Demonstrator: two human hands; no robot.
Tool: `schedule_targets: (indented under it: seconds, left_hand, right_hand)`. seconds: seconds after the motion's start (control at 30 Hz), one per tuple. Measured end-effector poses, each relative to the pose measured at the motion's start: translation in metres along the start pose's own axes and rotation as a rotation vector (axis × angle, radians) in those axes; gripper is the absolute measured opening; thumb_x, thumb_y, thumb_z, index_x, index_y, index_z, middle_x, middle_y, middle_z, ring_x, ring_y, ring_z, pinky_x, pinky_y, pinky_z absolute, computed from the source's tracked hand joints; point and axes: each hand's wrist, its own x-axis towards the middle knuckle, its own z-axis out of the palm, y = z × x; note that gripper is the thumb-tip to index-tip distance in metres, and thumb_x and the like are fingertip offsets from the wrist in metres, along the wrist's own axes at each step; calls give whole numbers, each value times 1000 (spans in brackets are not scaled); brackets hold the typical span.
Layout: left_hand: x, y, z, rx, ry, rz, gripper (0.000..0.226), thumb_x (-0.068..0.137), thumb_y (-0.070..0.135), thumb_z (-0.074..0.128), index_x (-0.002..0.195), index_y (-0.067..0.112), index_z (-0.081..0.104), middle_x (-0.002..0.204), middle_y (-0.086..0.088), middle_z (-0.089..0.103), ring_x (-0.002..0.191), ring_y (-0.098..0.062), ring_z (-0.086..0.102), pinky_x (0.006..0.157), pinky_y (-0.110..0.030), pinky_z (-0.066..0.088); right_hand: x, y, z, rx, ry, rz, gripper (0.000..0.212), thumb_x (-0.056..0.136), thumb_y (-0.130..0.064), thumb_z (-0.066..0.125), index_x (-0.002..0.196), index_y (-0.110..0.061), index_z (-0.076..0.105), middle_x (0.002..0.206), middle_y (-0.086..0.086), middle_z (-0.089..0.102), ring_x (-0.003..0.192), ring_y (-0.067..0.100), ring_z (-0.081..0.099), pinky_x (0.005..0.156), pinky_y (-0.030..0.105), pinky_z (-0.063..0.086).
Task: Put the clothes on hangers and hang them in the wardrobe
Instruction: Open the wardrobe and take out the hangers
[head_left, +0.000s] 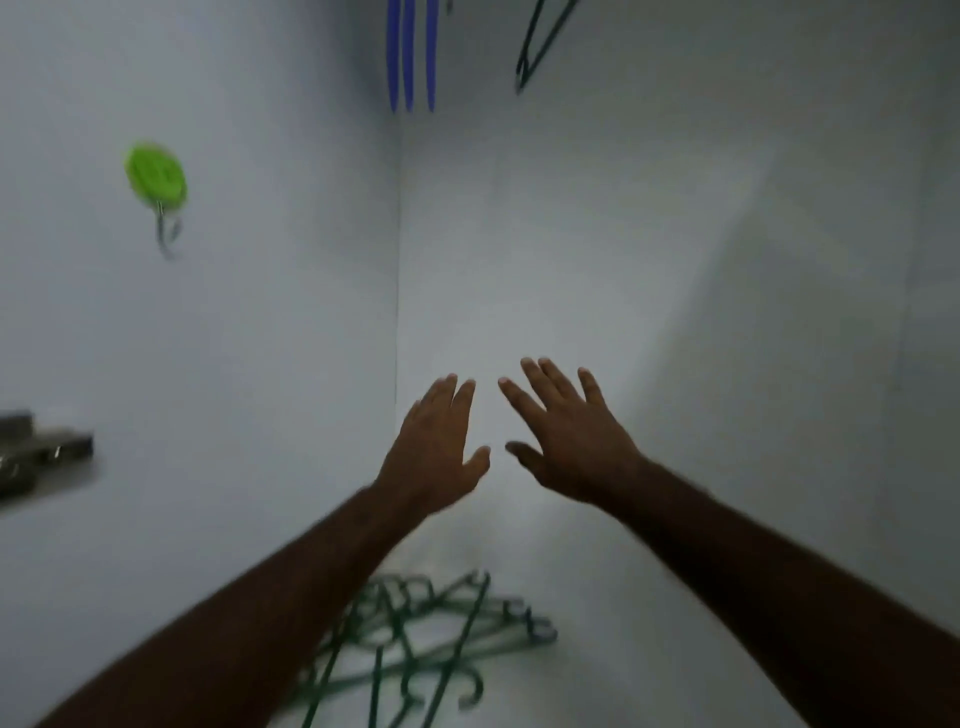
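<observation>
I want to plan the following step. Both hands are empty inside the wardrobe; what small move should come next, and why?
Probably lower one hand, for example the right hand, to the pile of green hangers on the wardrobe floor and pick one up. Both it and the left hand are open and hold nothing, and no clothes are in view yet.

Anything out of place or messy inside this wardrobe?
Yes: green hangers lie in a tangled heap on the wardrobe floor, not hung up like the blue hangers above. Both hands are empty.
</observation>
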Motion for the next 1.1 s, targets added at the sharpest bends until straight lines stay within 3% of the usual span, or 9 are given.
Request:
schedule_targets:
  seconds: [0.1,0.3,0.4,0.47,0.63,0.77,0.87,1.0,1.1]
  left_hand:
    - [51,4,-32,-16,75,-41,79,94,50,44,155,14,9,163,-7,9,150,-20,6,118,-29,7]
    - [139,16,-125,12,285,-40,80,94,41,54,155,11,11,162,-8,15,149,-20,13,118,-30,14]
    - [174,17,-172,-22,431,-70,81,90,40,62,152,7,21,155,-13,30,142,-27,29,115,-36,28]
    - [196,16,-205,-108,589,-129,81,85,41,68,146,5,29,145,-15,41,133,-31,41,105,-38,37]
    - [234,24,-272,-219,794,-178,95,77,48,76,146,5,27,140,-15,48,125,-31,50,93,-39,43]
    - [258,29,-293,-246,799,-117,66,80,48,73,128,9,48,121,-9,61,104,-27,61,77,-33,43]
    - [271,30,-301,-314,752,-4,49,85,36,72,121,8,55,114,-10,64,99,-27,62,81,-35,48]
    - [281,23,-307,-332,762,82,36,86,26,73,114,6,62,105,-12,68,96,-28,64,83,-33,50]
    - [289,18,-307,-414,721,77,36,84,27,75,110,4,65,96,-12,67,85,-25,63,68,-26,47]
  right_hand:
    - [32,34,-44,80,117,62,72,100,-53,38,157,-25,4,165,6,-1,152,23,-3,121,49,3]
    - [98,65,-132,330,385,137,79,97,-50,49,157,-17,10,163,6,14,150,20,13,121,39,17]
    - [133,75,-172,575,578,249,83,95,-44,58,156,-11,13,161,9,22,147,22,24,117,31,20]
    - [156,83,-202,737,710,330,85,93,-42,62,155,-10,15,158,14,30,143,27,32,116,34,28]
    - [189,84,-263,943,955,348,65,94,-34,63,146,-9,33,140,15,51,119,23,53,94,31,45]
    - [210,80,-283,911,1036,349,27,100,-26,53,121,-10,59,117,11,65,106,23,63,79,30,49]
    - [220,75,-291,839,1037,325,21,102,-21,49,112,-10,63,107,7,66,94,18,62,68,23,46]
    - [226,66,-296,745,1010,286,18,101,-17,50,109,-8,63,103,7,66,92,20,63,74,30,50]
    - [230,66,-298,693,994,275,12,101,-16,50,95,-14,60,95,6,65,90,23,63,79,37,53]
